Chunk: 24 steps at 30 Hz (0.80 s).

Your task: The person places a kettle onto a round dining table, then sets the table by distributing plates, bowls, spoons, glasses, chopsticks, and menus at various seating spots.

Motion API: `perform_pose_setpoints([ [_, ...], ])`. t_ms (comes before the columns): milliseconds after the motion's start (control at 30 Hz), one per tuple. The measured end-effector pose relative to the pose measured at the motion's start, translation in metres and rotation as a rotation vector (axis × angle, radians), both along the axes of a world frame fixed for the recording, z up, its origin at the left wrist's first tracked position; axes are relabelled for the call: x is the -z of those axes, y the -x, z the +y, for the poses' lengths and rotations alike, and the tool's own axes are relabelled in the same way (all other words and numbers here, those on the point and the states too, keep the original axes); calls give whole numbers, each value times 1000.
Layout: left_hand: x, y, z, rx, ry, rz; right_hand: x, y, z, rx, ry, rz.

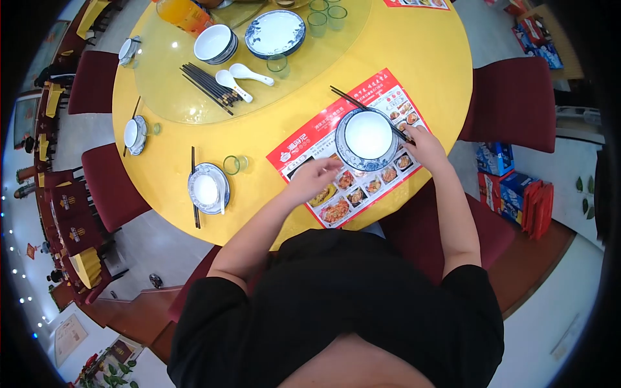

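Observation:
A white bowl [368, 134] sits on a blue-patterned plate [350, 157] on top of a red and white menu sheet [336, 211]. A pair of dark chopsticks [349, 98] lies slanting across the plate, partly hidden by the bowl. At the plate's right edge, my right hand [424, 147] has its fingers closed on the lower ends of the chopsticks. My left hand [315, 179] is left of the plate, over the menu sheet, its fingers apart and nothing held; its fingertips are near the plate's rim.
The yellow round table [272, 207] has a glass turntable [162, 97] bearing stacked bowls [215, 44], plates [275, 32], spoons [251, 74], chopsticks [210, 87] and glasses [317, 24]. Place settings [208, 188] line its left side. Dark red chairs [514, 103] surround it.

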<state>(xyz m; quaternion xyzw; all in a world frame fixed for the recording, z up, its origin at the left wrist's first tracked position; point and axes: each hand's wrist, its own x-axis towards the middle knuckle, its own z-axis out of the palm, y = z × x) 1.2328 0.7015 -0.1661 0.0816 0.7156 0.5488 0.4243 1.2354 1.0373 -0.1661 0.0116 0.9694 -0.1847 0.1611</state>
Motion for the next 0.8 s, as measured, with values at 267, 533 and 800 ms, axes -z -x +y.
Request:
perform_pose_setpoints([
  [267,-1,111,-65,-446,298,602,-35,68,-30,-31,18,257],
  [533,40,237,-48,-608,498,924,18,230,-198,-102,356,568],
  [800,43,237,-24,-609,439,856,40,259,-231,-60,309,431],
])
